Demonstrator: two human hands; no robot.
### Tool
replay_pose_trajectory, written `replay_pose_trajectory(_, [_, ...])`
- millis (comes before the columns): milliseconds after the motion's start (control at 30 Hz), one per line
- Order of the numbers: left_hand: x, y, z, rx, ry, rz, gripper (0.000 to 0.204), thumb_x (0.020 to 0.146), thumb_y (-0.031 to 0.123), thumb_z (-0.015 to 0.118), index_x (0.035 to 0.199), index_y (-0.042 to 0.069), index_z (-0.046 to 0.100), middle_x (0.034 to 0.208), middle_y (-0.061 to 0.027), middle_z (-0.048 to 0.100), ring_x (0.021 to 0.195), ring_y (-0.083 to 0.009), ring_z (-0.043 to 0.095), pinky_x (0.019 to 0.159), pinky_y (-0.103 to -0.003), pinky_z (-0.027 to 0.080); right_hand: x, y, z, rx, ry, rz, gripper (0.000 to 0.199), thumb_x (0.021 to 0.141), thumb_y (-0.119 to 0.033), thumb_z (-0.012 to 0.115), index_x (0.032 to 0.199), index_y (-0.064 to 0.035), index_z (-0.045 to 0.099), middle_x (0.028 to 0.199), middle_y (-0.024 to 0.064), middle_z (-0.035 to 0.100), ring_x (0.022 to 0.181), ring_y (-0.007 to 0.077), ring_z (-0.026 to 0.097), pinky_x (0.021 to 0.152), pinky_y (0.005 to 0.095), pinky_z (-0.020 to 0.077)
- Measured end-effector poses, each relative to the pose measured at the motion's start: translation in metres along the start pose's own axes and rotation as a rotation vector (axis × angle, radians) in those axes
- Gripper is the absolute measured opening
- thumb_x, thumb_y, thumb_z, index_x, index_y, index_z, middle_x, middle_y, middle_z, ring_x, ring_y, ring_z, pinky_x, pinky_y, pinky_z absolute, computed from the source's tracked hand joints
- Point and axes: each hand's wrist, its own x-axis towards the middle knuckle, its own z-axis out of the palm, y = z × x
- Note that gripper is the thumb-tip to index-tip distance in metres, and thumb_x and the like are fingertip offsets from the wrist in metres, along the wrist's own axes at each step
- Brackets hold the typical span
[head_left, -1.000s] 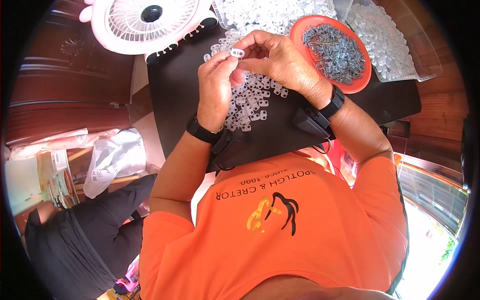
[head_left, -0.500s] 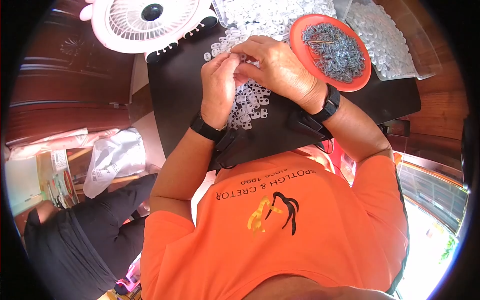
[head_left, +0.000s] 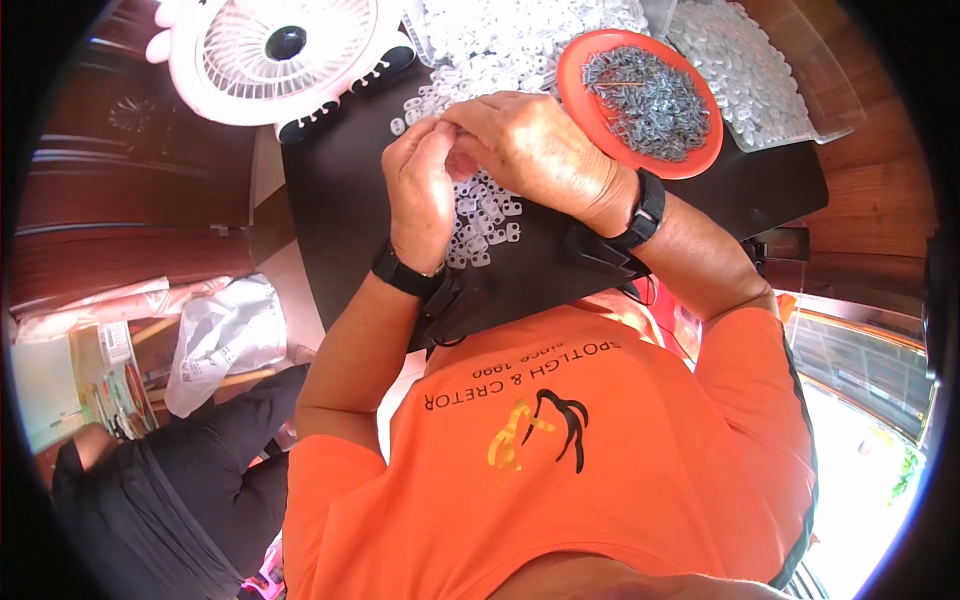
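My left hand (head_left: 418,187) and my right hand (head_left: 545,148) meet over the dark table, fingertips pressed together. Both are closed in a pinch. Whatever lies between the fingers is hidden or too small to name. Just below them is a small pile of flat white plastic pieces with dark-looking holes (head_left: 485,220). A larger heap of similar white pieces (head_left: 530,45) spreads beyond the fingers. Right of my right hand, an orange-red plate (head_left: 572,85) carries a mound of small grey metal pieces (head_left: 655,110).
A clear bin (head_left: 830,125) of whitish translucent pieces stands at the far right. At the far left is a pink and white fan (head_left: 287,45). Black stands (head_left: 455,300) sit at the table's near edge. Another person in dark clothes (head_left: 175,490) is at lower left.
The whole view has shifted slightly, with table things now lower and further left. My right thumb and fingers have drawn in against the left fingertips, and the gap between the hands has narrowed.
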Motion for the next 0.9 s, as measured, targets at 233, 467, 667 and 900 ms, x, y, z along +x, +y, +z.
replay_pose_trajectory(233, [-0.006,0.006,0.005,-0.010,0.012,0.020,0.028,0.090,0.016,0.043,0.075,-0.002,0.058,0.065,-0.0046,0.058,0.055,-0.0097,0.051,0.052,-0.022,0.039,-0.003,0.006,0.010,-0.015,0.043,-0.053,0.012,0.071,-0.009,0.062,0.082,-0.0048,0.057,0.071,0.0089,0.061,0.065,0.0284,0.061,0.057,0.0371,0.0491])
replay_pose_trajectory(467, [0.000,0.003,0.003,0.050,0.010,0.046,0.025,0.090,0.016,0.045,0.078,-0.001,0.059,0.066,-0.0036,0.057,0.057,-0.0094,0.050,0.055,-0.022,0.039,0.001,0.005,-0.008,-0.049,0.060,-0.049,0.011,0.076,-0.012,0.062,0.085,-0.0055,0.060,0.071,0.0093,0.061,0.066,0.0291,0.061,0.059,0.0373,0.0493])
replay_pose_trajectory(667, [0.006,0.004,-0.010,0.087,0.097,0.133,0.020,0.088,0.017,0.049,0.082,0.001,0.059,0.067,-0.0026,0.055,0.060,-0.0091,0.050,0.055,-0.022,0.039,0.011,0.017,-0.104,-0.465,0.320,0.109,0.009,0.076,-0.007,0.061,0.081,-0.0049,0.068,0.071,0.0096,0.064,0.063,0.0243,0.063,0.053,0.0337,0.0491])
replay_pose_trajectory(900, [0.018,0.002,-0.016,0.073,0.233,0.119,0.017,0.085,0.016,0.052,0.085,0.001,0.060,0.071,-0.0032,0.057,0.064,-0.0099,0.053,0.058,-0.022,0.041,-0.007,0.098,-0.224,-0.998,0.528,0.274,0.028,0.080,-0.015,0.058,0.104,-0.0016,0.062,0.098,0.0188,0.064,0.090,0.0339,0.061,0.081,0.0387,0.0478])
